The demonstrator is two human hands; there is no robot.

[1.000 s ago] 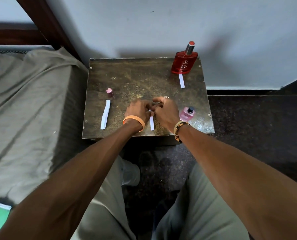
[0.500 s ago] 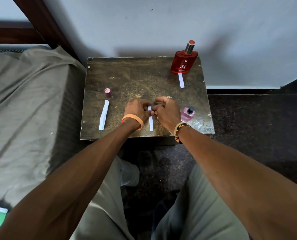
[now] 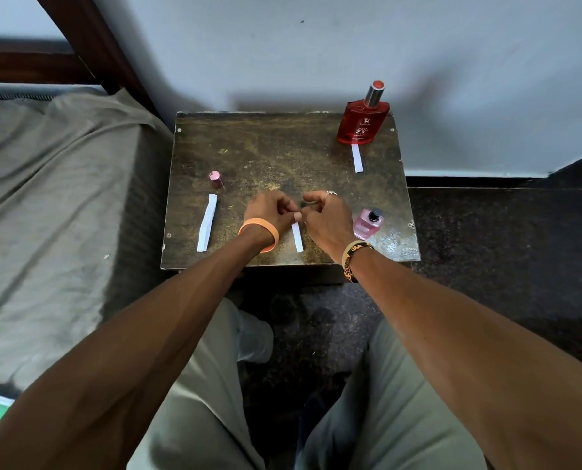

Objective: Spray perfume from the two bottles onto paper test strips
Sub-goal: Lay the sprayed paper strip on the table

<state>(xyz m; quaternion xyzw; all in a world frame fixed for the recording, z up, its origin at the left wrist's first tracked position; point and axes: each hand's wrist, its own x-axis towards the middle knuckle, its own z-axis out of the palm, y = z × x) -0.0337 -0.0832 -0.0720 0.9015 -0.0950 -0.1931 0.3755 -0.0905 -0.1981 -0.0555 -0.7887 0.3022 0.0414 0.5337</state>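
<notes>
3 white paper strips lie on the small brown table (image 3: 282,147), each with its long axis running from the near edge towards the wall. The middle strip (image 3: 297,236) is flat, short and narrow, and its near end leans slightly right. Its far end is hidden between the hands. The left hand (image 3: 269,213) pinches that end, fingers curled and thumb on the paper. The right hand (image 3: 326,218) closes its curled fingertips on the same end.

The left strip (image 3: 207,222) is longer and slightly bent, with its far end tilted right. The far strip (image 3: 356,158) touches the base of the red bottle (image 3: 362,122).

There are 2 bottles, both upright. The tall red one stands at the far right corner, and the small pink bottle (image 3: 367,225) stands just beside the right hand. 1 pink cap (image 3: 215,179) stands near the left strip.
</notes>
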